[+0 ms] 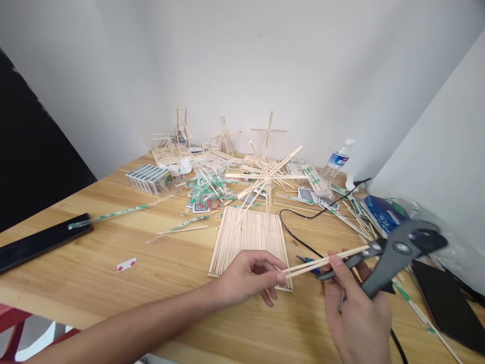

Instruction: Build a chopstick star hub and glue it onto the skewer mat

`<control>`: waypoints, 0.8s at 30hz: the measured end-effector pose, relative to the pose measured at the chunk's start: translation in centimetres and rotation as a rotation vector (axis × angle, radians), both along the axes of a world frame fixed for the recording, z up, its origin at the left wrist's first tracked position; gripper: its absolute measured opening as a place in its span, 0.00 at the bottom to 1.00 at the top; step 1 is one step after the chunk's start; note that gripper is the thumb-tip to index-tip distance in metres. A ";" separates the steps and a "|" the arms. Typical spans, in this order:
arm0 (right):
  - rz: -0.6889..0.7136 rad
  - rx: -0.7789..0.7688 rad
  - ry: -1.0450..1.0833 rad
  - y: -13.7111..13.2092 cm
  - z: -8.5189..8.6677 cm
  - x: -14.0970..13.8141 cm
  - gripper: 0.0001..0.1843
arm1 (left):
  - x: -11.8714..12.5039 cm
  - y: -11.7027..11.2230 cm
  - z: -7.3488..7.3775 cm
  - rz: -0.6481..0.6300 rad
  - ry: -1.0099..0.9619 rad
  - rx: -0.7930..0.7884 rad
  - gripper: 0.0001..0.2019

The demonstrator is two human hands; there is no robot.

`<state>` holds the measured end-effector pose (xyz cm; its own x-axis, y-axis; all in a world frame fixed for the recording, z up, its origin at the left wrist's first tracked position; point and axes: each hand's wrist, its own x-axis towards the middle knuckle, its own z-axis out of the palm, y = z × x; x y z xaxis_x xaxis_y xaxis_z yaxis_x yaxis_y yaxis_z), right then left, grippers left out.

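Nearest, the right hand (356, 313) gripped grey pliers (401, 258) biting two bamboo sticks (326, 261), while the left hand (248, 278) pinched their other ends above a flat bamboo-stick panel (246, 237).

The pliers (401, 253) are too blurry here, can't make out their tips at all. The right hand (356, 313) hides most of a blue-handled tool (308, 264) and gets chopped by the bottom edge, same with the left arm (113, 323). The black slab (38, 242) runs off the left edge, and the card (126, 264) is too tiny to read.
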<state>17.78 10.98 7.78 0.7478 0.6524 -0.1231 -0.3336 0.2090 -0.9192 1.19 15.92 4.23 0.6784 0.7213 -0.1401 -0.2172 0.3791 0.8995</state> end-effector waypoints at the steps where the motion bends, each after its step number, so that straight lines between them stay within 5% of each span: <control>1: -0.056 0.010 0.024 0.0 -0.1 -0.1 0.25 | 0.0 0.1 0.1 0.035 -0.026 0.013 0.26; 9: -0.147 0.077 0.050 -0.3 -1.7 -2.9 0.20 | 0.1 -0.4 -0.2 0.303 -0.155 0.062 0.19; 16: -0.153 0.117 0.244 -0.4 -1.8 -4.8 0.22 | 0.3 -0.6 0.4 0.258 -0.253 -0.070 0.21; 24: -0.054 0.107 0.175 -0.4 -1.6 -4.4 0.23 | 0.1 0.2 0.9 0.298 -0.180 -0.137 0.23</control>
